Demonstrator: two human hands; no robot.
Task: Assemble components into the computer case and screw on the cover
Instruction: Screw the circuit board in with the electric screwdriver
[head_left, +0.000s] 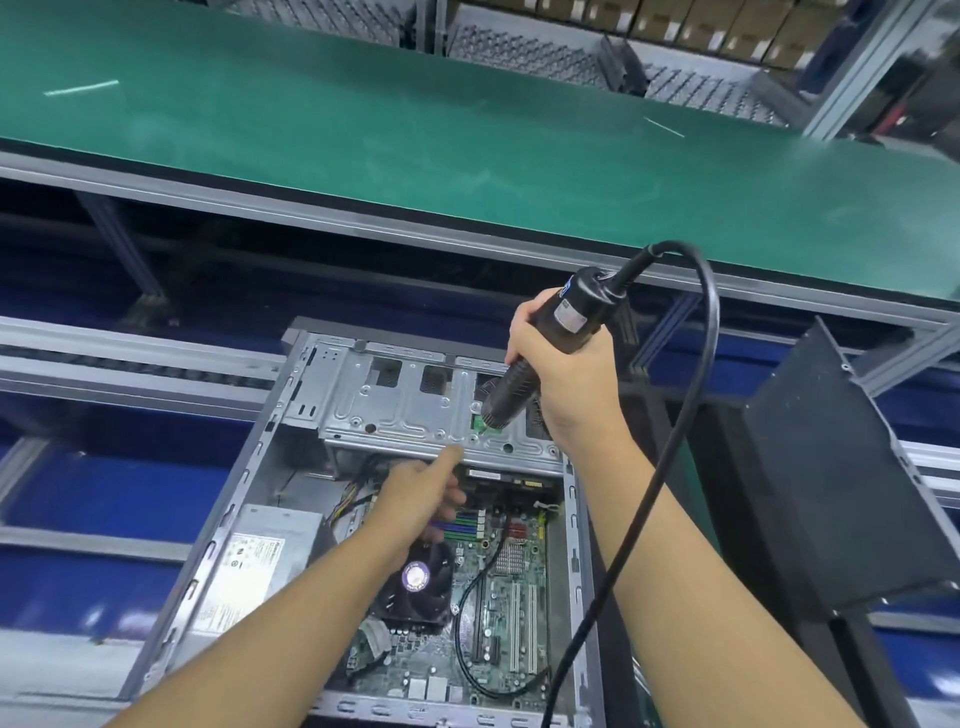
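Computer case (182, 587): sat open by grey rails (130, 358), thin grey metal. Held a bumpy green board (514, 597), round black fan (415, 587). Touched shiny drive cage (395, 410) with left hand (415, 499), pointer finger straight. Gripped black screwdriver (582, 306) in right hand (566, 379). Beyond: flat green belt (363, 145), brown boxes (675, 21).

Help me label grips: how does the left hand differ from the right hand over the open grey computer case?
The right hand is wrapped round the black corded electric screwdriver; the left hand points its index finger at the edge of the silver metal drive cage. The right hand sits above that cage; the left hand is lower, over the green motherboard. Both are bare.
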